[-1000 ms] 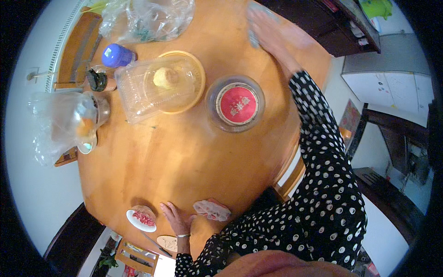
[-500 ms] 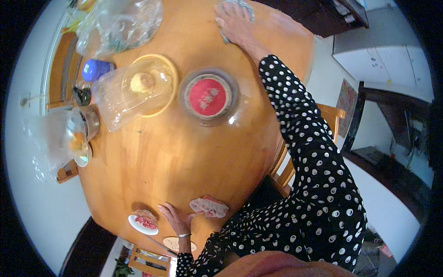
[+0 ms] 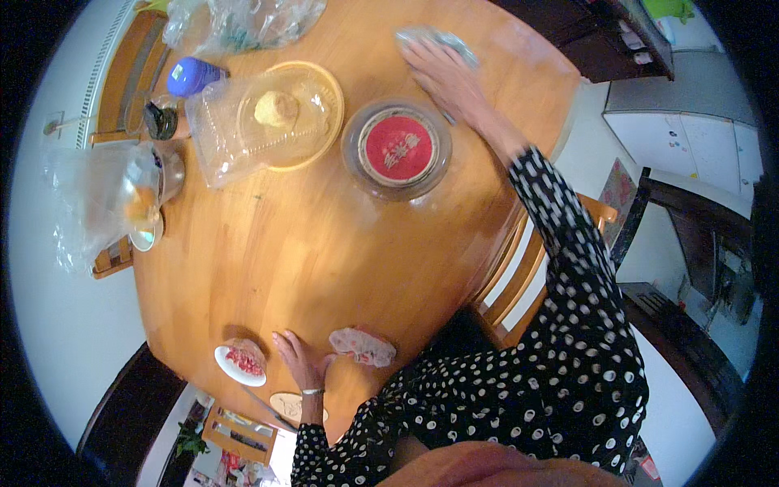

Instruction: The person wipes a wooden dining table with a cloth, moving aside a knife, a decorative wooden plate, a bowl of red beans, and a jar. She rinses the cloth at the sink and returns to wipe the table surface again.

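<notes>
At the far right of the wooden table, my right hand point(image 3: 450, 81) presses down on a pale blue-green cloth point(image 3: 442, 40), which bunches out past the fingertips. My left hand point(image 3: 300, 363) rests palm down near the close left edge, fingers apart and holding nothing. Just left of it is a white bowl point(image 3: 241, 365) of red and whitish bits, tilted in the picture. To its right lies a crumpled greyish-pink cloth-like thing point(image 3: 363, 347). A round wooden coaster point(image 3: 288, 406) sits by the left wrist, beside a thin dark stick-like thing point(image 3: 269, 410).
A round container with a red centre point(image 3: 398, 150) stands mid-table. Left of it, a yellow round tray point(image 3: 337, 114) carries a clear plastic box point(image 3: 215, 134) and a yellow lump point(image 3: 276, 108). Blue point(image 3: 192, 77) and dark point(image 3: 161, 120) jars and plastic bags point(image 3: 97, 195) line the left side. A chair point(image 3: 519, 272) stands right.
My right hand has drawn the cloth nearer across the table, toward the round container. My left hand stays flat beside the bowl. The whole view has shifted slightly.
</notes>
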A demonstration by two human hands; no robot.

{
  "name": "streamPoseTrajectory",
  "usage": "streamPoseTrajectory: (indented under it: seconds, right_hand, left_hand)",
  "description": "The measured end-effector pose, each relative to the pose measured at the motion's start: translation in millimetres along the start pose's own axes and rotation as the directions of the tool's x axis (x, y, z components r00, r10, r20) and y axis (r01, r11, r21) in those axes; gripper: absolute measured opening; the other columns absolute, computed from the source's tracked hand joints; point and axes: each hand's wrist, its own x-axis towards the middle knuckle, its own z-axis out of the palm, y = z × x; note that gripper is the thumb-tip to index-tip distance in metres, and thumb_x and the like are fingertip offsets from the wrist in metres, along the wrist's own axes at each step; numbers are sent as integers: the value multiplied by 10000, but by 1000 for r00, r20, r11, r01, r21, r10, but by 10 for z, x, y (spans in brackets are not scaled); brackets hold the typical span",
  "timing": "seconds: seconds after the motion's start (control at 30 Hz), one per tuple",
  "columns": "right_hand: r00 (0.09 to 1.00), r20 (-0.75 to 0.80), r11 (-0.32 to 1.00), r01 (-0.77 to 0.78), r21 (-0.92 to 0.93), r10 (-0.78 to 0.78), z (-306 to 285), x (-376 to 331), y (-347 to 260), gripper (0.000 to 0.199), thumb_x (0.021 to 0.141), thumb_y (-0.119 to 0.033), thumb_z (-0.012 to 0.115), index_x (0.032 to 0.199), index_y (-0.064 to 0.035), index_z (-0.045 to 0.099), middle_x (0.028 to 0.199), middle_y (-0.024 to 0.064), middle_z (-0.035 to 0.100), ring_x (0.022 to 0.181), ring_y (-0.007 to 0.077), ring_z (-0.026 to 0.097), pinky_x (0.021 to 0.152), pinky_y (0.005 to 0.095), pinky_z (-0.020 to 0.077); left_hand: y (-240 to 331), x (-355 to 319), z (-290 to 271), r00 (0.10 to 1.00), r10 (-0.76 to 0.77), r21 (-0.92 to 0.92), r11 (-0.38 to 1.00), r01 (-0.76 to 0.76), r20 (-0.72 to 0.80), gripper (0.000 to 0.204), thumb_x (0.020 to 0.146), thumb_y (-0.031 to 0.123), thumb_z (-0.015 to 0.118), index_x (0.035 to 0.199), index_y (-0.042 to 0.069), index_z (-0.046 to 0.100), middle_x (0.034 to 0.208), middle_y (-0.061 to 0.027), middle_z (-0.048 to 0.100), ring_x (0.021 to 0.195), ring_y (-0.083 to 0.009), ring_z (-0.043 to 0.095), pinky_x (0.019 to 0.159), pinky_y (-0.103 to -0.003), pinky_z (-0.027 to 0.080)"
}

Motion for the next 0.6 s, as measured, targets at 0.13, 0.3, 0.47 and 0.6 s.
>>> streamPoseTrajectory:
  seconds: [0.13, 0.3, 0.47, 0.6]
  right_hand:
    - [985, -171, 1000, -25, 13, 27, 164, 1240, 29, 378, 906, -248, 489, 1225, -60, 563, 1432, 136, 448, 1360, 337, 356, 1124, 453, 271]
    - [994, 28, 987, 112, -116, -109, -94, 847, -246, 420, 966, -258, 478, 1360, -116, 503, 1450, 72, 451, 1366, 247, 383, 1114, 416, 321]
    - [901, 285, 928, 363, -83, -327, -72, 992, -204, 433, 941, -222, 478, 1364, -130, 501, 1458, 57, 446, 1377, 243, 372, 1130, 404, 308]
    - [998, 11, 998, 59, 0, -59, 107, 1472, -183, 450, 946, -207, 469, 1385, -113, 473, 1467, 48, 435, 1382, 242, 369, 1117, 400, 338]
  left_hand:
    - [22, -9, -52, 999, -33, -3, 999, 33, 34, 1284, 549, 418, 865, 1511, 14, 116, 1550, -322, 74, 1434, -481, 120, 1146, -556, 208]
    - [36, -9, -36, 1000, -25, -19, 1000, 25, 7, 1280, 551, 414, 865, 1512, 23, 115, 1555, -314, 72, 1433, -483, 124, 1139, -566, 211]
    - [37, -13, -38, 992, -107, 16, 994, 107, 71, 1282, 547, 429, 862, 1511, 26, 119, 1557, -310, 71, 1438, -473, 126, 1138, -562, 214]
    - [55, -17, -69, 996, -87, -10, 996, 88, 29, 1299, 518, 396, 883, 1513, 35, 127, 1564, -295, 65, 1447, -450, 121, 1146, -554, 204]
